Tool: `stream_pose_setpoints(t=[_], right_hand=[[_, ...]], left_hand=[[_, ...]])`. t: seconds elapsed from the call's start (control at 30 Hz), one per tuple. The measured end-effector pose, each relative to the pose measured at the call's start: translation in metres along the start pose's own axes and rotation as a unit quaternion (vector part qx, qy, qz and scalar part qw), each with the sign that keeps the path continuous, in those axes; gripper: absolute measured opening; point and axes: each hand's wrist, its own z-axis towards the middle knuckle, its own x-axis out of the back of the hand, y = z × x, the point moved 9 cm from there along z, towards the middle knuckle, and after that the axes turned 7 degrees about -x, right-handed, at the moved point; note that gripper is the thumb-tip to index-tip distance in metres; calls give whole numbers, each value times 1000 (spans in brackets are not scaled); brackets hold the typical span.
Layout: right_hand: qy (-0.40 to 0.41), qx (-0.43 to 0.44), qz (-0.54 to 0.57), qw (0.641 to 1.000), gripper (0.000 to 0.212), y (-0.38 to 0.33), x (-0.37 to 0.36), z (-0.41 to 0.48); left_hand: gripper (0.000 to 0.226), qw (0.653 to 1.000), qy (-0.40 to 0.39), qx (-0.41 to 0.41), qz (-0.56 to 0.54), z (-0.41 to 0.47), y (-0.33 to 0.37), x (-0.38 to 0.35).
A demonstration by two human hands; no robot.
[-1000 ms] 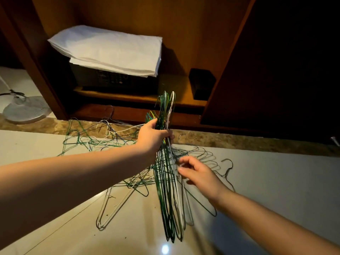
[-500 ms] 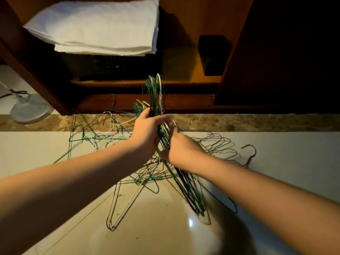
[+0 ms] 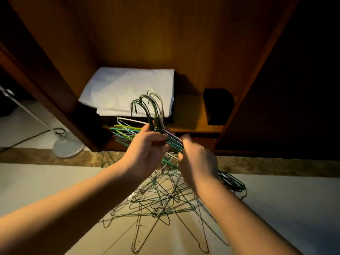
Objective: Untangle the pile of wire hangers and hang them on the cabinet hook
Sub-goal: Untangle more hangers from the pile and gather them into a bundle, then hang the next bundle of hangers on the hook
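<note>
Left hand [image 3: 147, 153] curled round necks of green-and-white wire hanger bundle [image 3: 157, 121], hooks aligned toward 12 o'clock, likely ready for hanging. Right hand [image 3: 197, 162] grips its wires at 3 o'clock, steadying. Tangled wire hanger pile [image 3: 161, 202] on pale floor [image 3: 55, 190], 6 o'clock.

Both forearms reach fwd, converging mid-frame. L hand [image 3: 147, 151]: fingers curled, gripping hanger bundle [image 3: 156, 120] just below the hooks. R hand [image 3: 198, 162] just beside it, back up, fingers curled on same wires.
</note>
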Motion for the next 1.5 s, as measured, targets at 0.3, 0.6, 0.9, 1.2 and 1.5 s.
stream_pose_setpoints(t=[0.3,0.6,0.9,1.2,1.5], right_hand=[[66,43,87,993,21,-51,305,-39],[128,59,136,981,15,-54,579,-87],[173,85,218,957,14,-86,692,-58],[210,108,296,925,12,-147,799,1],[232,86,348,904,14,-183,886,114]], left_hand=[[48,993,-55,-69,78,-80,242,-125],[41,639,53,-445,625,-199,510,-284],[104,454,87,-489,740,-191,622,-330],[61,403,135,-557,714,-163,754,-343],[61,377,190,-557,715,-93,856,-376]])
